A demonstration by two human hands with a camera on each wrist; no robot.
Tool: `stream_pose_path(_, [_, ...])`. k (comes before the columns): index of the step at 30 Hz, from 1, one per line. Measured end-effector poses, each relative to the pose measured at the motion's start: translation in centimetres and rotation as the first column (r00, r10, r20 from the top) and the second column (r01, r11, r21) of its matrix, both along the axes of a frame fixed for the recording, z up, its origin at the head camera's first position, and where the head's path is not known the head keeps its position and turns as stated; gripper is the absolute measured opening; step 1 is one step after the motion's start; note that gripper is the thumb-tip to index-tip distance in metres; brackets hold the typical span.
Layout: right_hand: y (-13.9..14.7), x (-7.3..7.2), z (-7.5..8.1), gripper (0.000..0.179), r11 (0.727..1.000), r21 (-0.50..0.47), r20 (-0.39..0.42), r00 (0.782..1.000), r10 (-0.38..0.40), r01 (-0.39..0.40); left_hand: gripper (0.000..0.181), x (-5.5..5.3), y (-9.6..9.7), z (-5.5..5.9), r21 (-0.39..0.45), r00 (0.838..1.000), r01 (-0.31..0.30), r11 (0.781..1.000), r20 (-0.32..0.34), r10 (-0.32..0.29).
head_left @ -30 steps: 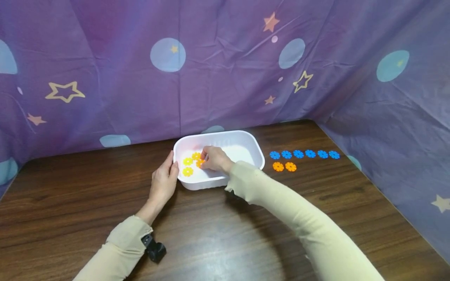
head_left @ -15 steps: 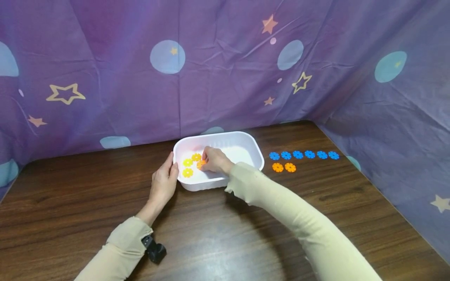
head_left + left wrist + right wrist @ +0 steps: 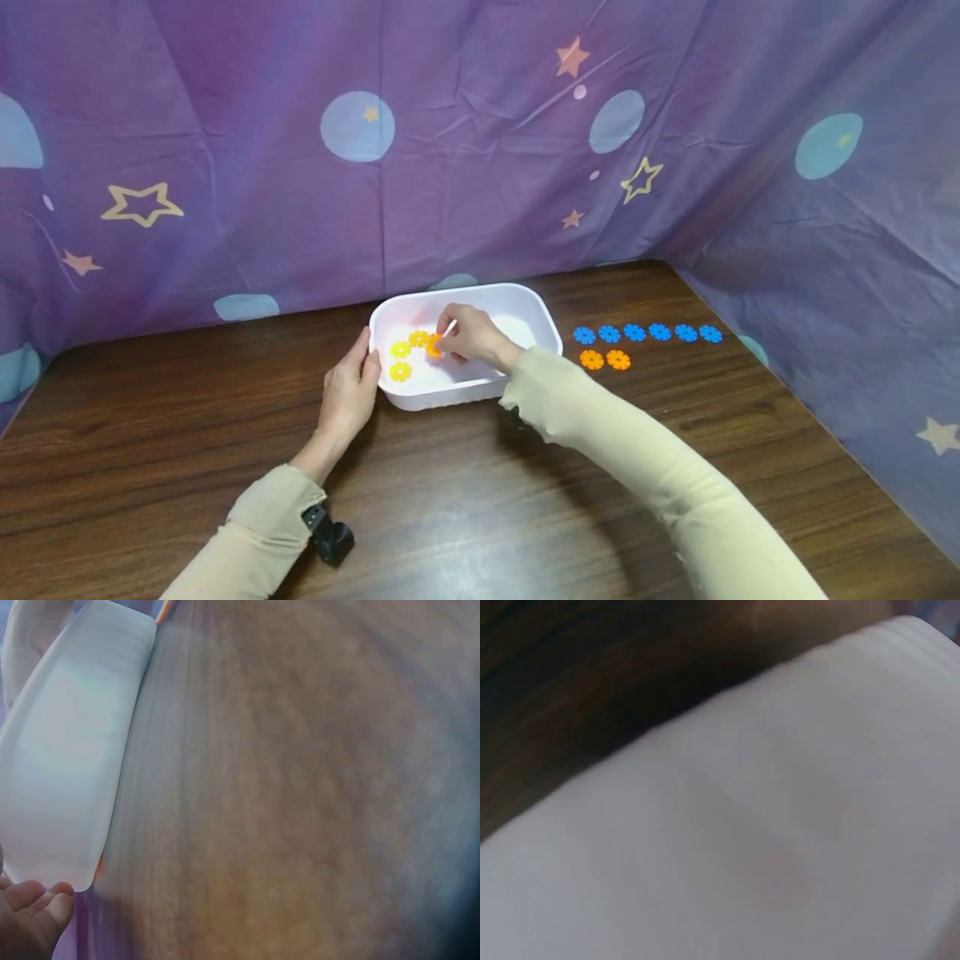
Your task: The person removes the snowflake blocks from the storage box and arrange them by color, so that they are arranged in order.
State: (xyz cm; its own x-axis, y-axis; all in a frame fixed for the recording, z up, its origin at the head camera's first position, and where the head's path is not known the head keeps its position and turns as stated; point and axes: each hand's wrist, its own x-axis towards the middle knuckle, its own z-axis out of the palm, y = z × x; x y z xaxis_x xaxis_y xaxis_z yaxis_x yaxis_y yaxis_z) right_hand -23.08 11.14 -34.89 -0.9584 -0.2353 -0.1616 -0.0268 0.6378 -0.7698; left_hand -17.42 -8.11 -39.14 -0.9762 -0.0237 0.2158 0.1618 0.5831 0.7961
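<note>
The right hand [image 3: 476, 335] pinches an orange disc [image 3: 433, 346] inside the white tray [image 3: 435, 398], beside the yellow discs [image 3: 401, 365]; best lift it straight, sparing its neighbours, the left hand's [image 3: 349, 387] straightish fingers bracing the tray's end.

Right hand [image 3: 472, 335]: open room straight up from its fingers and, inside the tray [image 3: 427, 400], over bare floor to their right. Tray walls ring the fingers, blocking low sideways exits. Yellow discs [image 3: 401, 350] crowd the space just left of the pinched orange disc [image 3: 433, 346]. Left hand [image 3: 350, 392] blocks the left end; right sleeve [image 3: 555, 396] crosses over the near-right rim.
</note>
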Motion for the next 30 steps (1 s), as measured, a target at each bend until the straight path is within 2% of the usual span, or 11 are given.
stream_pose_path(7, [2.8, 0.8, 1.3, 0.014, 0.988, -0.151, -0.034, 0.998, -0.043, 0.037, 0.048, 0.0, -0.1, 0.0, -0.005, 1.0, 0.001, 1.0, -0.01, -0.001])
stream_pose_path(10, [4.6, 1.2, 1.9, 0.014, 0.974, -0.22, -0.039, 0.997, -0.066, 0.056, 0.048, 0.0, -0.1, 0.0, -0.005, 1.0, 0.0, 1.0, -0.012, 0.0])
stream_pose_path(15, [8.5, 2.0, 2.9, 0.018, 0.941, -0.306, -0.001, 0.988, -0.152, 0.144, 0.048, 0.0, -0.1, 0.0, -0.009, 1.0, -0.001, 1.0, -0.005, 0.001])
stream_pose_path(23, [15.6, 3.0, 3.2, 0.018, 0.903, -0.342, 0.074, 0.965, -0.25, 0.26, 0.048, -0.1, -0.1, 0.0, -0.005, 1.0, 0.004, 1.0, 0.018, -0.004])
stream_pose_path(30, [20.9, 3.7, 1.7, 0.019, 0.919, -0.253, 0.075, 0.954, -0.292, 0.301, 0.048, -0.1, -0.1, 0.0, 0.002, 0.999, 0.009, 1.0, 0.03, -0.009])
